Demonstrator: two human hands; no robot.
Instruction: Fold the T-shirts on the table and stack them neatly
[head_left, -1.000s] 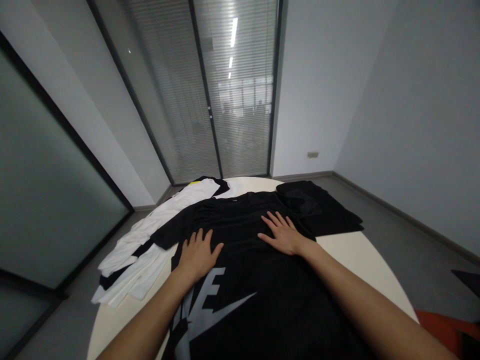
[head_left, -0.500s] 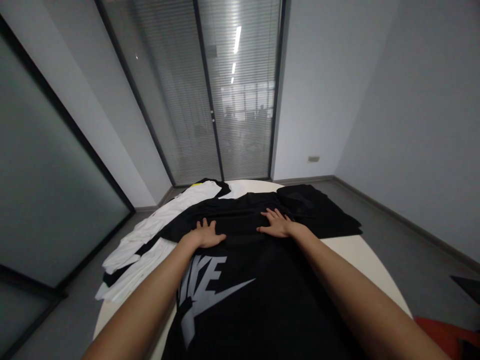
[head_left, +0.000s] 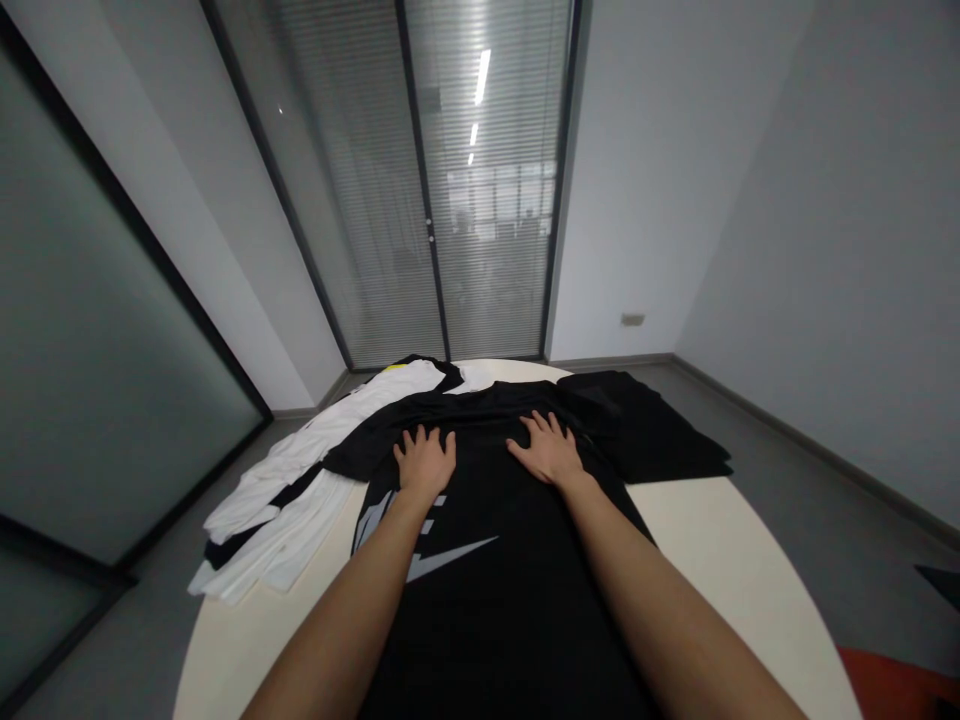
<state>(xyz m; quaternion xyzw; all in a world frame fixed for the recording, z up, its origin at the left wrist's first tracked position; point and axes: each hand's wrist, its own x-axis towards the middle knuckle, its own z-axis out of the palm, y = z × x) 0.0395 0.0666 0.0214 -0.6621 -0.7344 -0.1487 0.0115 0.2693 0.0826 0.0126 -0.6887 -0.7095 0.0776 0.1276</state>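
Observation:
A black T-shirt (head_left: 517, 600) with a grey swoosh and partly covered letters lies spread on the pale table (head_left: 720, 560), its collar end away from me. My left hand (head_left: 426, 462) rests on its upper left part, palm down with fingers spread. On the upper right part lies my right hand (head_left: 549, 450), also flat with its fingers apart. Neither hand grips anything. My left forearm hides part of the print.
White and dark garments (head_left: 300, 470) lie heaped along the table's left side. A stack of folded black clothes (head_left: 660, 430) is at the back right. Something red (head_left: 892, 685) shows at the lower right, beyond the table edge.
My left hand has shifted right and its fingers now point more forward. The shirt's lower part lies narrower and straighter, showing more of the table on both sides.

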